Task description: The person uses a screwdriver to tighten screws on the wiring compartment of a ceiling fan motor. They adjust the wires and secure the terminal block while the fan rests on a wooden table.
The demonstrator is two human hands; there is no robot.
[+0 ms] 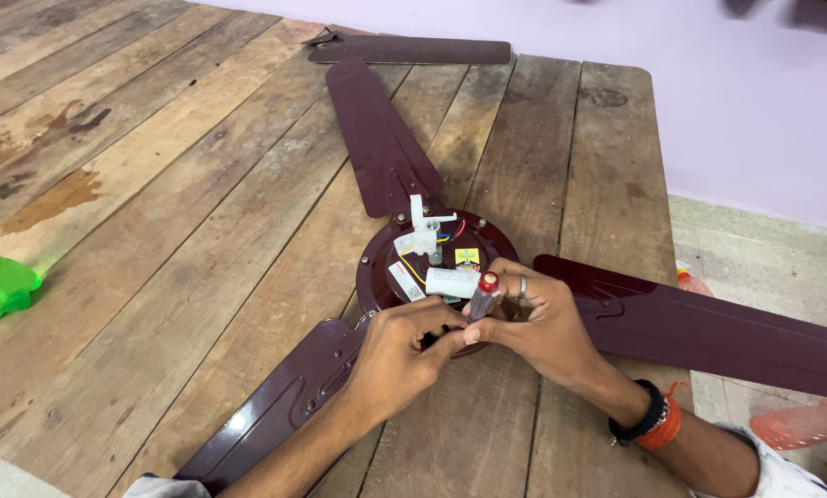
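Right hand (538, 323) gripping screwdriver (483, 295), left hand (399, 355) pinching fan hub (436, 263)

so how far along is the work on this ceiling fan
Done: three maroon blades sit bolted on the motor hub, and a fourth blade lies loose at the table's far edge. In hand: both hands meet at the hub rim, the right hand holding a red-capped tool, the left hand pinching beside it. Left: white capacitor and wires remain exposed.
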